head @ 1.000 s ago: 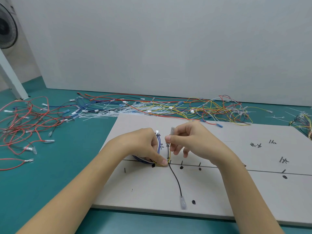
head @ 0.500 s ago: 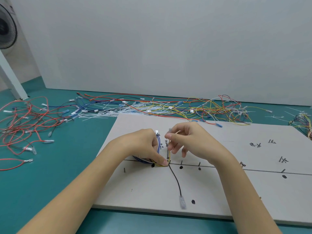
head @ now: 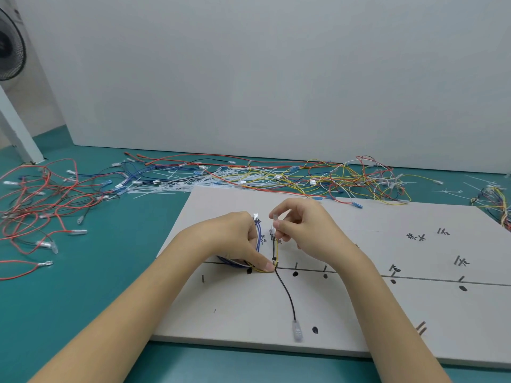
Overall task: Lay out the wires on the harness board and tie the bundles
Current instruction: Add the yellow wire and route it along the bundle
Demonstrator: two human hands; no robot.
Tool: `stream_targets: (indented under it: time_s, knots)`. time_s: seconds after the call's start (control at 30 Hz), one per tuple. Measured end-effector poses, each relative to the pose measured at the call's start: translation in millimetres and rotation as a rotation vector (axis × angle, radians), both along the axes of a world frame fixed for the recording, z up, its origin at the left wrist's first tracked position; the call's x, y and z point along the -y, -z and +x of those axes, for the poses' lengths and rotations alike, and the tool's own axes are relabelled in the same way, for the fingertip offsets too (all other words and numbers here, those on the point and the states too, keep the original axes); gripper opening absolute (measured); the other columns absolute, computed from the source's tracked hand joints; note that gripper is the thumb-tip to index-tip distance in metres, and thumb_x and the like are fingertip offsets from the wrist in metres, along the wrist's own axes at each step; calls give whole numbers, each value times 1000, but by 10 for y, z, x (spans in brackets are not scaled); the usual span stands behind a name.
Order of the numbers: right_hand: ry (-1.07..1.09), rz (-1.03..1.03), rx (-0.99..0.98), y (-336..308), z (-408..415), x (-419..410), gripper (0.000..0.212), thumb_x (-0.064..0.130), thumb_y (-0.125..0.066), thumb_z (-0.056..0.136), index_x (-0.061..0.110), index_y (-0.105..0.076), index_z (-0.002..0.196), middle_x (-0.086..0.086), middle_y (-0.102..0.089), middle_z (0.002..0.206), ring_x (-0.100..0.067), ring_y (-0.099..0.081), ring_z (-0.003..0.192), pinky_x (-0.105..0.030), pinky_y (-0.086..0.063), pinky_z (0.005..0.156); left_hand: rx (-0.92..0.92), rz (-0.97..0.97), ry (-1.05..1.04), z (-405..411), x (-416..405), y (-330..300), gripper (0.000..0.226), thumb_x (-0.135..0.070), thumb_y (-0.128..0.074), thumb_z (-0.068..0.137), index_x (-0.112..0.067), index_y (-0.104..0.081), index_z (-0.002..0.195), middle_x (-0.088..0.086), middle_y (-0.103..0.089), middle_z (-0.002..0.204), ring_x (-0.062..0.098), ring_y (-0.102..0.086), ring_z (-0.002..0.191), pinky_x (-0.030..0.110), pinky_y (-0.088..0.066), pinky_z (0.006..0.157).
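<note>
Yellow wire (head: 276, 251) upright, pinched by right hand (head: 307, 230)

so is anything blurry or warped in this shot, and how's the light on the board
Head view: light is even and soft, with no glare on the harness board and only faint shadows under the left hand and right hand. The clear terminal on the black wire looks smeared. The wide lens bends the board's edges, and the fan is cut off at the left border.
</note>
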State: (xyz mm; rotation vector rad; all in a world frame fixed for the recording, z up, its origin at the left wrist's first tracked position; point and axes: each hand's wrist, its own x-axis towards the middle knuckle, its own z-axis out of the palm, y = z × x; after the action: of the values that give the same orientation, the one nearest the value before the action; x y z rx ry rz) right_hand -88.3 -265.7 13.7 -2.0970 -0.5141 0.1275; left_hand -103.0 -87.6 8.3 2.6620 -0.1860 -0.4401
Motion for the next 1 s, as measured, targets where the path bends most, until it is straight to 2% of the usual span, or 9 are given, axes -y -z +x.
stream_targets:
  time_s: [0.13, 0.27, 0.33, 0.47, 0.67, 0.73, 0.8, 0.87, 1.0]
  knots:
    - [5, -23, 45, 66, 44, -38, 10, 7, -62, 89, 15, -67, 91, -5, -69, 67, -7, -59, 56, -25, -51, 61, 0, 4, 2, -2, -2, 4, 51, -63, -79, 61, -18, -56, 59, -6, -48, 49, 15, -40, 50, 26, -32, 54]
    - [33, -101, 138, 125, 111, -44, 7, 16, -69, 85, 23, -72, 86, 4, -64, 78, 1, -51, 55, -10, -38, 54, -2, 4, 2, 3, -2, 7, 51, -63, -80, 61, -18, -56, 58, -6, -49, 49, 15, -40, 49, 26, -32, 54]
    - [46, -134, 160, 148, 141, -37, 7, 20, -70, 84, 25, -73, 87, 6, -63, 83, 1, -49, 60, -14, -35, 56, -3, 1, 2, 4, -6, 9, 51, -63, -80, 61, -18, -56, 58, -6, -48, 49, 15, -39, 49, 26, -32, 54]
    - [72, -179, 162, 183, 171, -38, 6, 25, -71, 83, 29, -73, 86, 10, -60, 80, -2, -51, 70, -26, -43, 66, -5, -5, 5, 4, -7, 16, 52, -63, -80, 61, -18, -56, 58, -5, -50, 50, 15, -40, 49, 26, -32, 55]
    - [113, -205, 110, 208, 200, -40, 4, 31, -72, 81, 33, -75, 84, 9, -67, 84, -9, -58, 80, -31, -48, 78, -1, 0, 2, 4, -8, 16, 51, -64, -79, 61, -18, -57, 58, -6, -48, 47, 15, -40, 49, 26, -32, 55]
    - [122, -193, 86, 220, 205, -43, 5, 30, -73, 81, 34, -75, 84, 8, -71, 88, -11, -61, 90, -34, -49, 87, 0, 2, 1, 1, -6, 13, 51, -63, -80, 61, -18, -56, 58, -6, -48, 47, 15, -40, 49, 26, -32, 54]
    - [134, -178, 80, 237, 199, -55, 7, 30, -73, 82, 38, -73, 82, 10, -68, 86, -14, -56, 103, -39, -46, 93, 0, 0, 1, -5, -4, 7, 51, -62, -80, 62, -18, -56, 58, -6, -49, 47, 15, -40, 49, 26, -32, 54]
    - [147, -172, 91, 250, 197, -65, 9, 30, -72, 83, 39, -74, 84, 12, -61, 81, -17, -49, 109, -42, -44, 95, -5, -6, 1, -10, -3, 3, 50, -61, -80, 62, -18, -56, 58, -5, -50, 49, 16, -41, 50, 26, -32, 54]
    - [133, -154, 49, 262, 213, -70, 18, 28, -67, 87, 40, -72, 75, 7, -73, 90, -23, -56, 110, -40, -46, 95, -8, -10, 4, -15, -1, -4, 50, -60, -80, 63, -17, -56, 58, -4, -51, 50, 16, -41, 50, 25, -33, 55]
